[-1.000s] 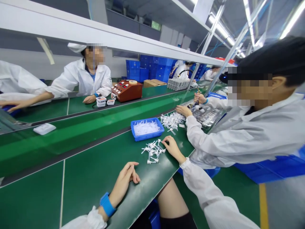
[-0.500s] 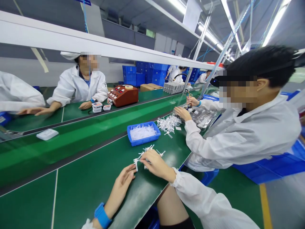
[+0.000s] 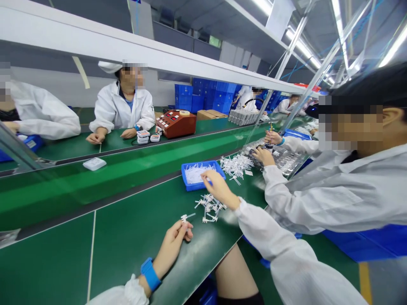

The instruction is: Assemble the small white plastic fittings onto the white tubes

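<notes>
In my left hand (image 3: pixel 174 245), closed between thumb and fingers, is a small white plastic fitting with a thin translucent tube (image 3: pixel 190 215) sticking out to the right. It is held low over the green bench. My right hand (image 3: pixel 219 186) reaches over the near right side of a blue tray (image 3: pixel 203 187) full of thin white tubes (image 3: pixel 195 173). Its fingers are bent together at the tubes; whatever is between the fingertips is too small to make out. Between my hands and the tray lies a small pile of white fittings with tubes (image 3: pixel 210 207).
A larger heap of white pieces (image 3: pixel 237 164) lies right of the tray, near a co-worker's hand (image 3: pixel 265 156). Across the green conveyor (image 3: pixel 143 157) sit other people, a brown control box (image 3: pixel 176 124) and white cases. A white flat case (image 3: pixel 94 164) rests on the conveyor.
My right hand has moved from beside my left hand up and away to the blue tray. My left hand keeps the fitting, its tube now showing. The view has shifted left.
</notes>
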Demonstrator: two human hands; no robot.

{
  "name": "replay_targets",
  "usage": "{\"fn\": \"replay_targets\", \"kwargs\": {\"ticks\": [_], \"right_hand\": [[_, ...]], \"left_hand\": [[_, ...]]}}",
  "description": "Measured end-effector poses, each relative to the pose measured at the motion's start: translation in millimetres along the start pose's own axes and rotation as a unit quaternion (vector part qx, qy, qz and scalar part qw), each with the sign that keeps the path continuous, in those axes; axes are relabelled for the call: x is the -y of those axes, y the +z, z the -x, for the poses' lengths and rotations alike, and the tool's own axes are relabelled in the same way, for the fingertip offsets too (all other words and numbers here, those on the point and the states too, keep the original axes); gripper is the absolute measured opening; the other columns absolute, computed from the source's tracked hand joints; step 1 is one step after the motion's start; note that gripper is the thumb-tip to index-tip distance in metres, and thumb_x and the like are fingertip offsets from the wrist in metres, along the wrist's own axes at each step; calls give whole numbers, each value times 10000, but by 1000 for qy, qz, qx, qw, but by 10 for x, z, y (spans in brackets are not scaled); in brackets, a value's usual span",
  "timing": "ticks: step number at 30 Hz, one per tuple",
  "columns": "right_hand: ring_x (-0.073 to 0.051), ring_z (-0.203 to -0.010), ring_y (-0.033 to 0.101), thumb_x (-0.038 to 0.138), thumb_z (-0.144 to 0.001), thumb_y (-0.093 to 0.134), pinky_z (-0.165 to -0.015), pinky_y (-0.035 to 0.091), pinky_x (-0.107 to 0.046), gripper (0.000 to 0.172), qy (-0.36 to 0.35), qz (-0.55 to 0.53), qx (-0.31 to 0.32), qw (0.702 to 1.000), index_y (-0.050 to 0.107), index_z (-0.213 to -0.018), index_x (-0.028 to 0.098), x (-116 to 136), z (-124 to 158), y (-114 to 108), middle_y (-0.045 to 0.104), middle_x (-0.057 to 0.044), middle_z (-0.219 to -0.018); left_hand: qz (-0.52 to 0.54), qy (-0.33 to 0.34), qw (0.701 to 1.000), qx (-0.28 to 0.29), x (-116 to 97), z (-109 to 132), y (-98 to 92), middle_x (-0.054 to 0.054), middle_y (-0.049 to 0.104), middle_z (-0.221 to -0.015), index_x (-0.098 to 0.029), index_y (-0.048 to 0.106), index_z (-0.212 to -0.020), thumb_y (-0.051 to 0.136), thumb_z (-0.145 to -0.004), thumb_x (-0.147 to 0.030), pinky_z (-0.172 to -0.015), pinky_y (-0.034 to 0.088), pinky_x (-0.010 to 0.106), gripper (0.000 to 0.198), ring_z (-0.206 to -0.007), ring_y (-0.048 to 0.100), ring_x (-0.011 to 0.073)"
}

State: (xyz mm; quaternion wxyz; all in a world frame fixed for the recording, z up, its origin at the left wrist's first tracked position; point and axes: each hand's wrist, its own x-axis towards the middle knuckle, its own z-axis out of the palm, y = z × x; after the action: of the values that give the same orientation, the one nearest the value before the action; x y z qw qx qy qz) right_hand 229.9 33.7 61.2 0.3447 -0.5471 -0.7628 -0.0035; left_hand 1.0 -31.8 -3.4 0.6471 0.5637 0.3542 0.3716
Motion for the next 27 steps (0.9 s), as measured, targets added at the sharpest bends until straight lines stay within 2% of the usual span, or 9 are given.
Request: {"fn": "replay_targets", "kwargs": {"ticks": [2, 5, 9, 12, 19, 24, 27], "right_hand": [[-210, -1054, 548, 154, -930, 456, -941, 403, -332, 235, 78, 122, 82, 986, 608, -1109, 135, -231, -238, 27, 623, -113, -1104], [-250, -1047, 555, 186, -879, 565, -912, 412, -344, 212, 98, 159, 138, 973, 650, -1062, 119, -423, -429, 149, 626, -137, -1094], [-276, -1058, 547, 180, -871, 572, -882, 413, -344, 177, 113, 185, 172, 961, 673, -1004, 121, -439, -492, 318, 629, -152, -1088], [-258, -1031, 563, 165, -863, 576, -886, 404, -322, 152, 125, 195, 191, 954, 671, -968, 111, -423, -547, 352, 644, -153, -1063], [-242, -1030, 572, 126, -876, 533, -879, 394, -302, 136, 137, 170, 170, 961, 647, -951, 124, -444, -638, 182, 672, -133, -999], [-202, -937, 621, 111, -859, 574, -833, 408, -260, 71, 137, 119, 135, 974, 639, -887, 123, -447, -613, 76, 693, -113, -931], [-176, -866, 641, 124, -883, 554, -768, 432, -241, 65, 131, 76, 110, 982, 615, -906, 121, -336, -596, 62, 697, -101, -909]], "left_hand": [[-1, 3, 1000, 2, 25, -4, -8, 33, 611, -668, -144, 641, -872, 578, -820, -536, -635, 456, 276, 401, -620, 566, 158], [3, 3, 1000, 3, 56, -14, -14, 24, 599, -655, -134, 618, -930, 549, -818, -577, -608, 452, 273, 463, -602, 553, 152], [-7, 8, 1000, 12, 83, -25, -20, 19, 585, -651, -129, 600, -926, 526, -831, -576, -603, 446, 269, 462, -596, 543, 144], [-13, 13, 1000, 16, 101, -18, -28, 19, 584, -666, -131, 592, -948, 508, -854, -547, -616, 446, 270, 435, -610, 546, 144], [-26, 15, 999, 18, 105, -2, -31, 16, 583, -685, -128, 563, -1024, 468, -893, -500, -633, 435, 270, 405, -619, 533, 137], [-25, 18, 999, 22, 112, -7, -32, 13, 579, -690, -130, 548, -1043, 457, -905, -475, -638, 435, 270, 382, -627, 531, 135], [-13, 18, 1000, 16, 126, -6, -38, 12, 587, -697, -134, 540, -1065, 476, -895, -476, -629, 442, 269, 387, -626, 535, 134]]}}
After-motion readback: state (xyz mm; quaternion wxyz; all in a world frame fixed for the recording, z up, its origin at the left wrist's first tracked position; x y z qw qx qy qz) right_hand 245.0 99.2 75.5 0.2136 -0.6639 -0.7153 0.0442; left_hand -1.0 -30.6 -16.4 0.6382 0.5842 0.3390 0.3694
